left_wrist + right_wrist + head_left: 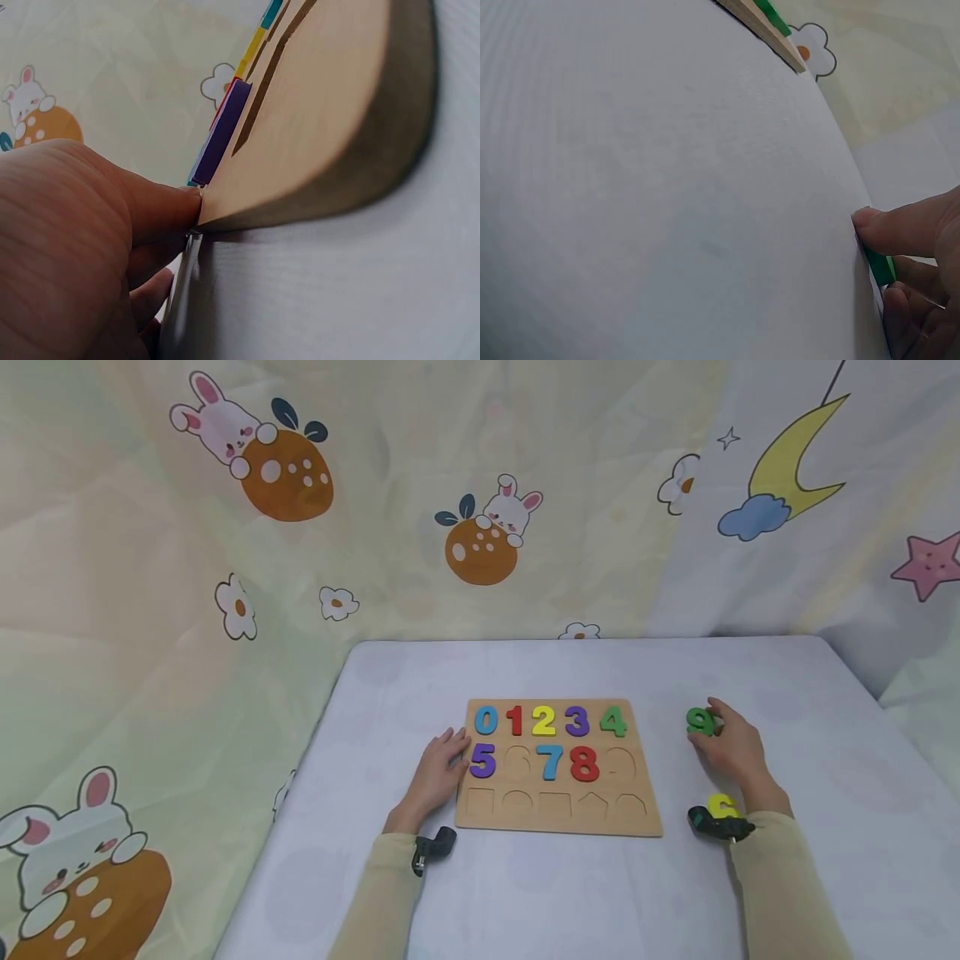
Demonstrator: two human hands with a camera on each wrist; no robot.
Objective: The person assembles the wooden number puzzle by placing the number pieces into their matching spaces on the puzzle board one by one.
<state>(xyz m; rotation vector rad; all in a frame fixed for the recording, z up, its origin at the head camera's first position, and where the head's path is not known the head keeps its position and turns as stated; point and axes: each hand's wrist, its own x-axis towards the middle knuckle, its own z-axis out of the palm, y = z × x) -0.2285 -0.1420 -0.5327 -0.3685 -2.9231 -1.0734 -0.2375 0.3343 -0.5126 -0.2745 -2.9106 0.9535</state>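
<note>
A wooden number board [555,822] lies on the table, bearing coloured number pieces such as the purple 5 [483,762], the blue 7 [550,762] and the red 8 [584,764]. The left hand [437,777] rests against the board's left edge, fingertips beside the 5; in the left wrist view its thumb [169,206] touches the board's side. To the right of the board, the right hand [735,750] pinches a green number 9 [699,721] between thumb and fingers. In the right wrist view the green 9 [881,266] is close over the table, seen edge-on.
A yellow number piece [723,806] lies near the right wrist, partly hidden by the black wrist camera [712,824]. On the board, the slot between 5 and 7 and the one right of 8 show bare wood, as does the bottom row of shaped slots. A patterned cloth hangs behind.
</note>
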